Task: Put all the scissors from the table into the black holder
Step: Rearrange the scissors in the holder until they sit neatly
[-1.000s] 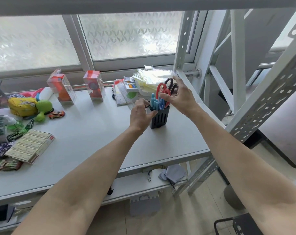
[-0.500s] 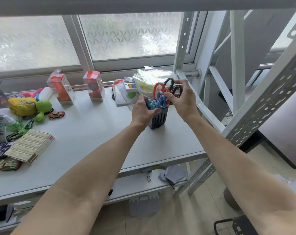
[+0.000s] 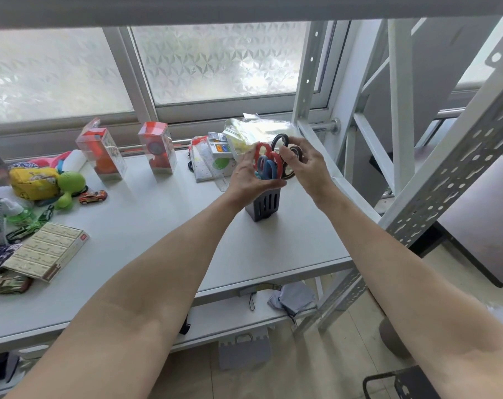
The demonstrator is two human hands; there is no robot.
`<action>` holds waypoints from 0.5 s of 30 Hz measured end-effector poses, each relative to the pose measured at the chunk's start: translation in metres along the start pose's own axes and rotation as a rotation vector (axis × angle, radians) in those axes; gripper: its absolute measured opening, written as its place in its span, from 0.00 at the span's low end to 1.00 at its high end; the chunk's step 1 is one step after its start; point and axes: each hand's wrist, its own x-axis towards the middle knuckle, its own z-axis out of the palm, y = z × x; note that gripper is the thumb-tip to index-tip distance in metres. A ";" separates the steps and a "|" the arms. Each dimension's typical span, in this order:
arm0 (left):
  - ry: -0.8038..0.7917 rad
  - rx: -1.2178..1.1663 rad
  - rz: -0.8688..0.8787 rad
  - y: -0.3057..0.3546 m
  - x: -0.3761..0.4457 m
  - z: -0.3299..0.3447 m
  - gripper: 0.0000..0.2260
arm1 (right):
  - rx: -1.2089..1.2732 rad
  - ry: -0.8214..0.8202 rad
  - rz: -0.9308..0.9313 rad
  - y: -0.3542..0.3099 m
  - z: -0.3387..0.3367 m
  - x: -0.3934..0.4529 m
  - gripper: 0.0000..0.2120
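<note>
The black slotted holder (image 3: 264, 205) stands on the grey table (image 3: 146, 226), toward its right side. Several scissors stick up out of it: red handles (image 3: 262, 152), blue handles (image 3: 266, 168) and black handles (image 3: 279, 141). My left hand (image 3: 249, 180) wraps around the blue and red handles from the left. My right hand (image 3: 305, 164) pinches the black-handled scissors from the right, above the holder's top. The blades are hidden inside the holder and behind my hands.
Clear toy boxes (image 3: 158, 146), a plastic bag (image 3: 256, 131), a yellow pouch (image 3: 32, 182), a green toy (image 3: 70, 185), a toy car (image 3: 92, 196) and a flat beige box (image 3: 47, 250) lie along the back and left. A white shelf post (image 3: 308, 82) rises right behind the holder.
Both hands rose from the holder's sides to the scissor handles. The left hand closed on the blue and red handles, the right on the black ones.
</note>
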 end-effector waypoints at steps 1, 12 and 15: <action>-0.011 -0.011 -0.001 0.000 0.000 0.000 0.50 | 0.056 -0.020 0.036 0.001 0.000 0.000 0.11; -0.131 -0.217 0.040 -0.007 -0.004 -0.002 0.48 | 0.021 -0.059 0.144 0.007 0.004 0.007 0.15; -0.194 -0.281 0.043 -0.011 -0.003 -0.011 0.47 | -0.030 -0.056 0.113 0.008 0.004 0.009 0.18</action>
